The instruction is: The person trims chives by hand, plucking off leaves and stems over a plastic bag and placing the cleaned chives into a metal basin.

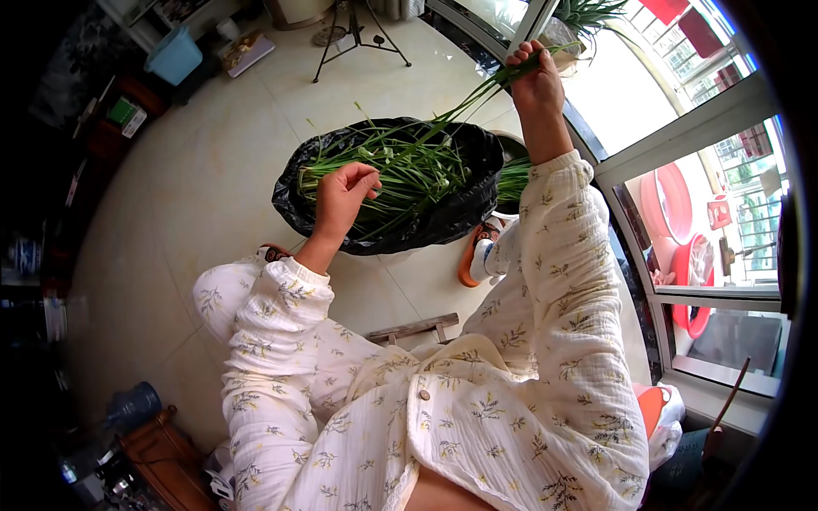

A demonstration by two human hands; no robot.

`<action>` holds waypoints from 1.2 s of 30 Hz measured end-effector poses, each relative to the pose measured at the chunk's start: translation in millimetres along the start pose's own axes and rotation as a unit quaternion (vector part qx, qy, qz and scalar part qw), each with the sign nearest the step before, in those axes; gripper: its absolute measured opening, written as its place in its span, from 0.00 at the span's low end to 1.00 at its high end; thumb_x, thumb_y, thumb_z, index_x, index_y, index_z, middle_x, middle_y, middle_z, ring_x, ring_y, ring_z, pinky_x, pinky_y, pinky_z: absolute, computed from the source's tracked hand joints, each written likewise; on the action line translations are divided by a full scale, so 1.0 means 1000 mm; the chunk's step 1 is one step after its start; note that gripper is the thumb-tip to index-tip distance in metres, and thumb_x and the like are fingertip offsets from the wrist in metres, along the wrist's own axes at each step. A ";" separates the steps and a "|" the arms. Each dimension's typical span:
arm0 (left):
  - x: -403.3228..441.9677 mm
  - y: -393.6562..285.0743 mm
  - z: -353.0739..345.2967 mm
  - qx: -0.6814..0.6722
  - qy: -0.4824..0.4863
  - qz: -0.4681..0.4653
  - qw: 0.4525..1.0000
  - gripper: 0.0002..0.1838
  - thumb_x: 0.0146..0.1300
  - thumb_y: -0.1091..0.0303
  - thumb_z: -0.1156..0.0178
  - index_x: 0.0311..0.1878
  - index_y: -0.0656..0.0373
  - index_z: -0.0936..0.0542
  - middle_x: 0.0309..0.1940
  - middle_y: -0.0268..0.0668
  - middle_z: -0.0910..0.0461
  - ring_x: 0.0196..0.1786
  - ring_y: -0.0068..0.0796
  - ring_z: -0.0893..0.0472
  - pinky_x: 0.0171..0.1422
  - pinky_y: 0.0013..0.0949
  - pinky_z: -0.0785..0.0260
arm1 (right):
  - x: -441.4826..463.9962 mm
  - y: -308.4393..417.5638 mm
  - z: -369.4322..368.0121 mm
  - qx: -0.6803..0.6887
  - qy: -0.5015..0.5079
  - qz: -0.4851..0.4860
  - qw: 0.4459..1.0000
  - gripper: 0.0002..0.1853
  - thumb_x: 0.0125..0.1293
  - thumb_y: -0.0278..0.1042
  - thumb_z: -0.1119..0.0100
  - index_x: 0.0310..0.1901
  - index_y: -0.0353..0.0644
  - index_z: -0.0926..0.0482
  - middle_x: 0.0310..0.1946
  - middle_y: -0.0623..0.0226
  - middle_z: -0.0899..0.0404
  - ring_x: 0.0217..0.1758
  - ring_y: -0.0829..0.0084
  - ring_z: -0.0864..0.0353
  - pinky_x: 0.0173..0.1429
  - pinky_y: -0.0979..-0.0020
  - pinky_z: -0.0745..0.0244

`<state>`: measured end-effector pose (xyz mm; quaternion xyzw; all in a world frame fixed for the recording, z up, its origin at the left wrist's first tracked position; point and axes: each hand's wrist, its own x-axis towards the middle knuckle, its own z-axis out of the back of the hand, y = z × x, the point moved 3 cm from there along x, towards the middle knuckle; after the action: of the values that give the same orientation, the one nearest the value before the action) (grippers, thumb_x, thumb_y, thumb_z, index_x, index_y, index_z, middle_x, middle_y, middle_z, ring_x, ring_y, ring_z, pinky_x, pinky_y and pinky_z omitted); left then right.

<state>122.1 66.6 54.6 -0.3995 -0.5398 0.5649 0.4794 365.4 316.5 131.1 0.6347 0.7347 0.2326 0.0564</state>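
A black plastic bag (298, 204) full of long green chives (417, 175) lies open on the floor in front of me. My right hand (537, 72), raised beyond the bag's right side, is closed round a bunch of chives (490, 89) whose long leaves slant down toward the bag. Over the left part of the heap, my left hand (348, 194) has its fingers pinched together. What those fingers hold, if anything, is too small to make out.
A pale bowl (509, 209) with more greens stands partly behind the bag. Tripod-like black legs (356, 43) rise from the tiled floor (204, 187). At right are glass doors (682, 128); a wooden stool edge (417, 329) shows below, a blue bin (175, 55) at upper left.
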 end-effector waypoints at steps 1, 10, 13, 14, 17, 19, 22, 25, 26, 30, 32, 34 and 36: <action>0.000 -0.001 -0.002 -0.002 -0.002 -0.001 1.000 0.05 0.62 0.72 0.40 0.37 0.65 0.20 0.27 0.32 0.19 0.28 0.16 0.23 0.34 0.19 0.30 | 0.000 0.001 0.001 0.005 0.007 0.000 1.000 0.14 0.75 0.36 0.66 0.45 0.35 0.32 0.36 0.58 0.30 0.34 0.68 0.33 0.40 0.66 0.33; -0.002 0.010 -0.016 -0.210 -0.021 0.117 0.970 0.04 0.66 0.68 0.42 0.37 0.58 0.23 0.27 0.28 0.22 0.27 0.14 0.27 0.34 0.17 0.33 | -0.008 0.020 0.018 0.050 0.017 -0.011 0.999 0.14 0.75 0.37 0.67 0.44 0.35 0.33 0.35 0.61 0.32 0.34 0.70 0.35 0.40 0.68 0.34; -0.003 0.013 -0.023 -0.247 -0.027 0.126 0.961 0.05 0.66 0.68 0.42 0.36 0.57 0.24 0.26 0.28 0.23 0.26 0.13 0.28 0.32 0.17 0.33 | -0.013 0.042 0.019 0.022 0.017 0.016 0.999 0.14 0.76 0.37 0.67 0.44 0.36 0.33 0.35 0.62 0.32 0.34 0.70 0.35 0.40 0.68 0.34; -0.003 0.014 -0.020 -0.255 -0.032 0.130 0.958 0.05 0.66 0.68 0.42 0.36 0.57 0.24 0.26 0.28 0.23 0.26 0.13 0.28 0.32 0.17 0.34 | -0.014 0.055 0.020 0.013 0.037 0.033 0.999 0.14 0.76 0.37 0.67 0.44 0.36 0.33 0.35 0.62 0.32 0.34 0.70 0.35 0.40 0.68 0.34; -0.004 0.030 -0.002 -0.223 -0.032 0.167 0.960 0.04 0.66 0.68 0.42 0.35 0.57 0.23 0.26 0.28 0.23 0.25 0.13 0.28 0.32 0.15 0.34 | -0.015 0.102 0.036 -0.081 0.022 0.117 0.990 0.14 0.76 0.35 0.67 0.44 0.37 0.31 0.34 0.62 0.29 0.34 0.72 0.32 0.40 0.70 0.33; -0.003 0.024 0.003 -0.133 -0.038 0.135 0.981 0.04 0.64 0.70 0.40 0.34 0.58 0.22 0.25 0.28 0.23 0.24 0.12 0.28 0.30 0.16 0.35 | -0.022 0.123 0.035 -0.211 -0.022 0.176 0.961 0.12 0.75 0.34 0.62 0.43 0.37 0.28 0.31 0.63 0.26 0.31 0.75 0.31 0.36 0.73 0.32; -0.002 0.024 0.016 0.108 -0.019 0.039 0.993 0.06 0.57 0.74 0.34 0.31 0.62 0.23 0.21 0.27 0.23 0.23 0.13 0.28 0.29 0.18 0.36 | -0.016 0.137 0.051 -0.503 -0.043 0.239 0.829 0.10 0.74 0.33 0.56 0.44 0.39 0.25 0.27 0.66 0.21 0.25 0.79 0.28 0.33 0.76 0.31; -0.002 0.023 0.019 0.259 -0.018 -0.012 0.966 0.10 0.53 0.76 0.32 0.39 0.65 0.21 0.29 0.33 0.21 0.27 0.18 0.25 0.35 0.22 0.31 | -0.009 0.131 0.100 -0.777 -0.059 0.199 0.594 0.08 0.70 0.32 0.52 0.45 0.45 0.23 0.29 0.67 0.21 0.29 0.69 0.24 0.36 0.70 0.29; -0.004 0.024 0.025 0.272 -0.033 -0.023 0.961 0.11 0.53 0.76 0.33 0.41 0.65 0.21 0.31 0.34 0.20 0.29 0.19 0.24 0.37 0.23 0.31 | -0.012 0.114 0.131 -0.850 0.045 0.216 0.478 0.08 0.68 0.32 0.51 0.44 0.47 0.23 0.31 0.67 0.22 0.34 0.67 0.24 0.40 0.68 0.30; 0.014 0.020 0.019 0.307 -0.057 -0.057 0.948 0.11 0.58 0.77 0.37 0.45 0.65 0.21 0.33 0.35 0.20 0.32 0.23 0.22 0.41 0.26 0.30 | -0.048 0.075 0.253 -0.929 0.240 0.085 0.268 0.07 0.60 0.29 0.49 0.39 0.48 0.22 0.36 0.69 0.26 0.46 0.69 0.27 0.49 0.67 0.34; 0.021 0.022 0.021 0.325 -0.070 -0.054 0.941 0.09 0.61 0.75 0.40 0.44 0.65 0.20 0.34 0.35 0.20 0.33 0.24 0.22 0.41 0.26 0.30 | -0.067 0.054 0.292 -0.922 0.284 0.041 0.259 0.06 0.58 0.29 0.48 0.36 0.49 0.22 0.37 0.69 0.27 0.47 0.70 0.28 0.50 0.68 0.35; 0.025 0.026 0.022 0.328 -0.087 -0.022 0.940 0.08 0.62 0.75 0.41 0.43 0.66 0.20 0.33 0.35 0.20 0.32 0.23 0.22 0.41 0.26 0.30 | -0.081 0.034 0.320 -0.917 0.312 0.001 0.248 0.07 0.59 0.30 0.48 0.38 0.47 0.23 0.38 0.71 0.27 0.47 0.71 0.28 0.51 0.69 0.35; 0.031 0.024 0.019 0.310 -0.105 -0.009 0.945 0.07 0.63 0.75 0.42 0.42 0.67 0.20 0.32 0.35 0.20 0.32 0.22 0.22 0.40 0.25 0.30 | -0.086 0.014 0.337 -0.917 0.310 0.014 0.251 0.06 0.58 0.31 0.47 0.36 0.49 0.22 0.39 0.71 0.27 0.48 0.72 0.29 0.50 0.70 0.35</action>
<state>94.5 93.9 34.8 -0.1647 -0.3883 0.7391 0.5253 522.1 326.2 -179.7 0.0462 -0.0200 0.9297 0.3648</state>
